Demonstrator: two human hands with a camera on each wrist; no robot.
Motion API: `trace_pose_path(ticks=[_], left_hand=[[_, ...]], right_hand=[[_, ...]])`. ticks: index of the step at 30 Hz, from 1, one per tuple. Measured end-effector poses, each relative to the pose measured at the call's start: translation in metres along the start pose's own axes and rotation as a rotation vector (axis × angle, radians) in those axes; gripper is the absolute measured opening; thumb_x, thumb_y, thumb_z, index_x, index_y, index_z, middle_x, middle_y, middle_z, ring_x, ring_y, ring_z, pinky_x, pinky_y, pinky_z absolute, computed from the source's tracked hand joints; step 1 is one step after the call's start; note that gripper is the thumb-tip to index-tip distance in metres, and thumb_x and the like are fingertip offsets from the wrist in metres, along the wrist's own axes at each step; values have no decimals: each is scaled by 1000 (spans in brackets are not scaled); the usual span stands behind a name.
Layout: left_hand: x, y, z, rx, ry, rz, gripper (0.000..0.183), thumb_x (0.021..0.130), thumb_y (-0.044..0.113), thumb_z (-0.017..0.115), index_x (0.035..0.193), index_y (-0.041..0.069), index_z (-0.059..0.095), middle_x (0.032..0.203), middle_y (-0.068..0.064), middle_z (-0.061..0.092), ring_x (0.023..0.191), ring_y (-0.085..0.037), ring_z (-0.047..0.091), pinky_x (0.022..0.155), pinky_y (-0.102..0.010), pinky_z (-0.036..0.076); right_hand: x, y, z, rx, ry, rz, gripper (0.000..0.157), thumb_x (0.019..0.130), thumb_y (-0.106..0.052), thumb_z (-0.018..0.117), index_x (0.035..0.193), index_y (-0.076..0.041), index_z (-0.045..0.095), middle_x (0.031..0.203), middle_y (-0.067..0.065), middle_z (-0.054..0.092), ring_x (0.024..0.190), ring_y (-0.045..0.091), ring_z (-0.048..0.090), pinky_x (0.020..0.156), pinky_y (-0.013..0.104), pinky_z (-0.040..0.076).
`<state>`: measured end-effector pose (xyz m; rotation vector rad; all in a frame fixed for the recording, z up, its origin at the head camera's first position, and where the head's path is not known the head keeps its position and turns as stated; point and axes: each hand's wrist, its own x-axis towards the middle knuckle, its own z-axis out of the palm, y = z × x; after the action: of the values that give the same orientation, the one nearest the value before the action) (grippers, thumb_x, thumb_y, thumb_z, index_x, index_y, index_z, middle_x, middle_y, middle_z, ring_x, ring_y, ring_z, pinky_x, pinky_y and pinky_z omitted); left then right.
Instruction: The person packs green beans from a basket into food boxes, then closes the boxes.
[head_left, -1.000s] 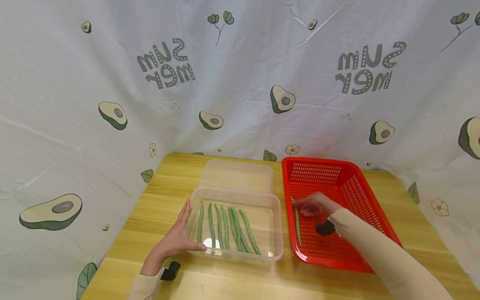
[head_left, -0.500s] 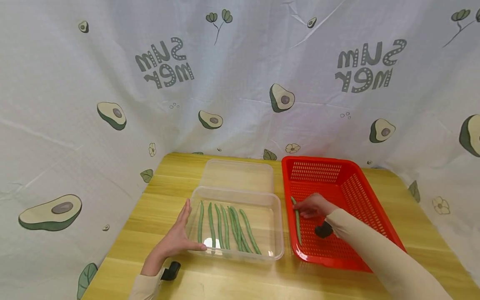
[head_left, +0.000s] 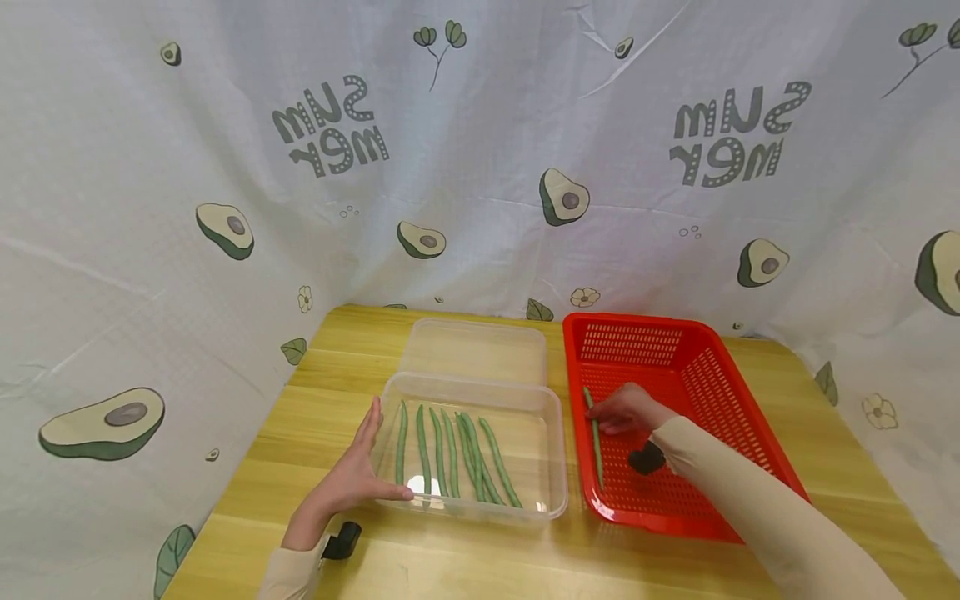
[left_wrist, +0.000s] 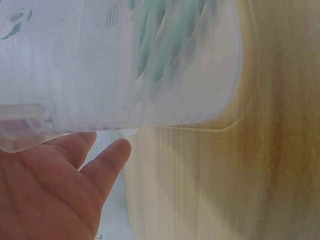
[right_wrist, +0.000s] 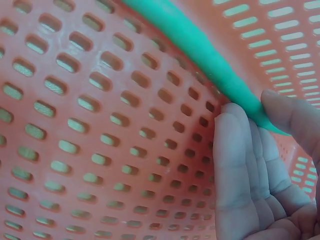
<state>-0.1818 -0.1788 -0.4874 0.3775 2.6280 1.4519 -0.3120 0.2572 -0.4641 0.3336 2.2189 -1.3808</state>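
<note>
My right hand (head_left: 628, 408) is inside the red basket (head_left: 678, 322) at its left side. Between thumb and fingers it pinches a long green bean (head_left: 597, 457) close to its far end. The right wrist view shows the bean (right_wrist: 195, 42) running along the base of the basket wall, one tip between the fingers. Around the near left corner of the clear plastic box (head_left: 529, 446), my left hand (head_left: 352, 479) lies spread, thumb along the front rim and fingers up the left side. Several green beans (head_left: 422, 442) lie roughly side by side in the box, two of them crossing.
A clear flat lid (head_left: 472, 350) lies behind the box on the wooden table (head_left: 300, 442). Behind the table hangs a white curtain (head_left: 480, 167) with avocado prints. The box and basket stand side by side with a narrow gap.
My right fingers have come onto the bean, and its far end has shifted slightly away from me. The left hand and the box have stayed where they were.
</note>
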Motion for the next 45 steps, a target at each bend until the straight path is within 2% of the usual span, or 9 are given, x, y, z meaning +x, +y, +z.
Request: trace_pose_path(ticks=[4, 8, 10, 17, 21, 31, 34, 41, 45], left_hand=[[0, -1, 0, -2, 1, 0, 144, 56, 43, 90, 150, 19, -17, 156, -16, -10, 139, -41, 1, 105, -62, 13], [0, -1, 1, 1, 1, 1, 144, 57, 43, 90, 150, 18, -16, 156, -15, -10, 139, -41, 1, 105, -62, 13], [0, -1, 1, 1, 0, 4, 143, 57, 42, 90, 150, 18, -16, 156, -15, -10, 139, -40, 1, 105, -62, 13], [0, 0, 1, -3, 4, 16, 144, 57, 42, 90, 150, 18, -16, 156, -16, -10, 139, -41, 0, 105, -63, 13], [0, 0, 0, -1, 4, 17, 144, 57, 42, 90, 150, 18, -17, 156, -16, -10, 139, -41, 1, 105, -62, 13], [-1, 2, 0, 15, 0, -2, 145, 55, 43, 90, 150, 16, -17, 156, -16, -10, 139, -40, 0, 106, -60, 13], [-1, 2, 0, 16, -4, -10, 145, 56, 44, 90, 150, 16, -17, 156, -16, -11, 139, -40, 0, 106, -60, 13], [-2, 2, 0, 14, -2, 3, 145, 56, 44, 89, 150, 15, -17, 155, -17, -10, 139, -41, 1, 106, -61, 14], [-1, 2, 0, 22, -1, 12, 144, 57, 45, 89, 150, 15, -17, 155, -17, -10, 139, -41, 1, 106, -61, 14]], right_hand=[[0, -1, -4, 23, -23, -4, 14, 85, -2, 68, 91, 11, 71, 62, 8, 63, 54, 13, 62, 60, 30, 56], [-5, -1, -12, -5, -99, -117, 22, 91, -2, 61, 101, 16, 66, 76, 15, 67, 62, 16, 64, 67, 33, 56], [-6, -1, -15, -4, -115, -139, 23, 91, -2, 59, 102, 17, 65, 79, 17, 68, 64, 18, 64, 69, 35, 56], [-1, -13, -21, 21, -42, -22, 23, 90, -3, 62, 103, 15, 65, 74, 12, 67, 61, 18, 66, 67, 35, 56], [0, -18, -27, 24, -38, -22, 26, 92, -3, 60, 108, 17, 63, 76, 12, 67, 62, 18, 66, 67, 34, 56], [-6, -36, -37, 139, -75, -51, 29, 95, -2, 55, 116, 18, 57, 79, 9, 68, 67, 17, 67, 70, 33, 56], [-8, -43, -40, 163, -77, -44, 26, 95, -3, 57, 113, 15, 60, 78, 9, 69, 68, 18, 67, 72, 34, 55], [-17, -68, -44, 241, -127, -33, 14, 94, -6, 58, 91, 3, 68, 75, 8, 67, 65, 16, 67, 72, 31, 55], [-23, -84, -41, 243, -149, -47, 14, 94, -7, 60, 94, 3, 69, 77, 8, 68, 68, 16, 67, 77, 32, 53]])
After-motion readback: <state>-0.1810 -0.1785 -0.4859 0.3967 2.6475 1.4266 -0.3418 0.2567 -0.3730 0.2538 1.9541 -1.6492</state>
